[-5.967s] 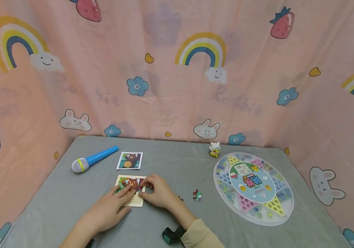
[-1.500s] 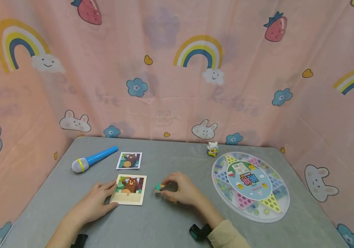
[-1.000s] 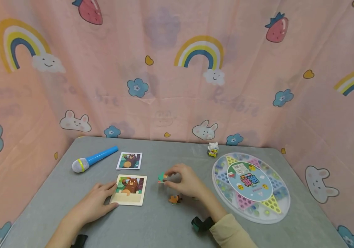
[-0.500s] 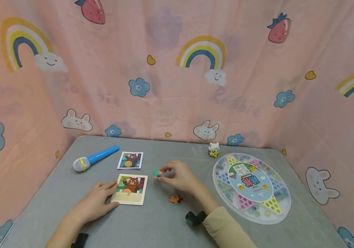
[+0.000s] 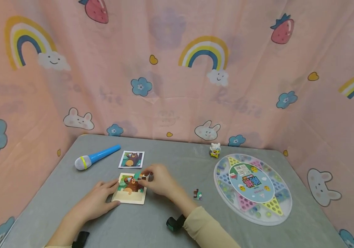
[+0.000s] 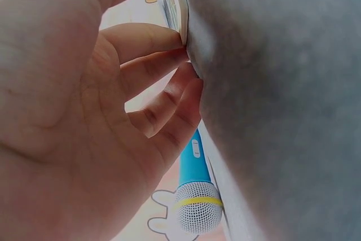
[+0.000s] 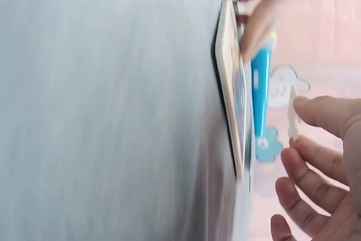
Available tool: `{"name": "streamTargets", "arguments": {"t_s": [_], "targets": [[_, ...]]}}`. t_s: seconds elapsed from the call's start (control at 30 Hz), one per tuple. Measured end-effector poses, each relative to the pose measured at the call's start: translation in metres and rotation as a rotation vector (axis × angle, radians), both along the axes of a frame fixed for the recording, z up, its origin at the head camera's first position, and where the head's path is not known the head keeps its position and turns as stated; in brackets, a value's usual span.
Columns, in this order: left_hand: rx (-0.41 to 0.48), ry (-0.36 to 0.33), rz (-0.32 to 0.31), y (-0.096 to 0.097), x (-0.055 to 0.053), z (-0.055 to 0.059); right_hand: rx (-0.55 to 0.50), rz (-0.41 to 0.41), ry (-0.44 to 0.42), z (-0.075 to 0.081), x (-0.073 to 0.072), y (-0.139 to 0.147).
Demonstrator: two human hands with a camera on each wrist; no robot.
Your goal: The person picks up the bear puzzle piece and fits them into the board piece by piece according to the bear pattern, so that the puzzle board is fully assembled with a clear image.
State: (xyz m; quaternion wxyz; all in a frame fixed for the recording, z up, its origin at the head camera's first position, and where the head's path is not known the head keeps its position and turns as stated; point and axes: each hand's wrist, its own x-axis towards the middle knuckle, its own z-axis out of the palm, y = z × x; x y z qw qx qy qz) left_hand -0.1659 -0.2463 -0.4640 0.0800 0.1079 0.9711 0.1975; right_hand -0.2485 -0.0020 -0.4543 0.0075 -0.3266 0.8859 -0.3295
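Note:
A wooden jigsaw tray (image 5: 130, 198) with a bear picture in its upper part lies on the table; its lower strip is bare wood. My left hand (image 5: 94, 203) rests at the tray's left side, thumb on the near corner and fingertips along the edge, fingers loosely extended. Above the tray's upper right, my right hand (image 5: 159, 179) pinches a teal and brown puzzle piece (image 7: 293, 114) between thumb and index finger. In the right wrist view the piece is held apart from the tray. A picture card (image 5: 131, 159) with a similar bear lies just behind the tray.
Another puzzle piece (image 5: 197, 194) lies right of the right forearm. A blue toy microphone (image 5: 99, 156) is at the back left. A small figurine (image 5: 215, 150) stands at the back, beside a round marble game board (image 5: 252, 189) on the right. A pink curtain (image 5: 164, 110) hangs behind the table.
My right hand has picked up the teal puzzle piece and brought it left over the tray. An orange piece is now out of sight near the right forearm. My left hand stays at the tray.

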Motion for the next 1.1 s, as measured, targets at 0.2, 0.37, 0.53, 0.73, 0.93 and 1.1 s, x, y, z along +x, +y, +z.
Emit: {"name": "streamTargets", "arguments": {"t_s": [0.2, 0.37, 0.53, 0.73, 0.93, 1.1], "targets": [[0.018, 0.023, -0.020, -0.001, 0.001, 0.000, -0.037, 0.014, -0.033, -0.002, 0.012, -0.023], [0.038, 0.043, -0.036, -0.003, 0.001, -0.002, -0.045, -0.005, -0.045, -0.005, 0.023, -0.034], [0.052, 0.030, -0.030, -0.005, 0.000, -0.003, -0.024, -0.004, -0.081, -0.010, 0.028, -0.042], [0.043, 0.032, -0.034, -0.005, -0.001, -0.002, 0.046, 0.007, -0.089, -0.014, 0.030, -0.047], [0.040, 0.037, -0.035, -0.002, 0.000, 0.000, 0.107, -0.010, -0.060, -0.014, 0.032, -0.050], [0.027, 0.029, -0.036, 0.001, 0.002, 0.004, 0.169, -0.027, -0.042, -0.012, 0.034, -0.053]]}}
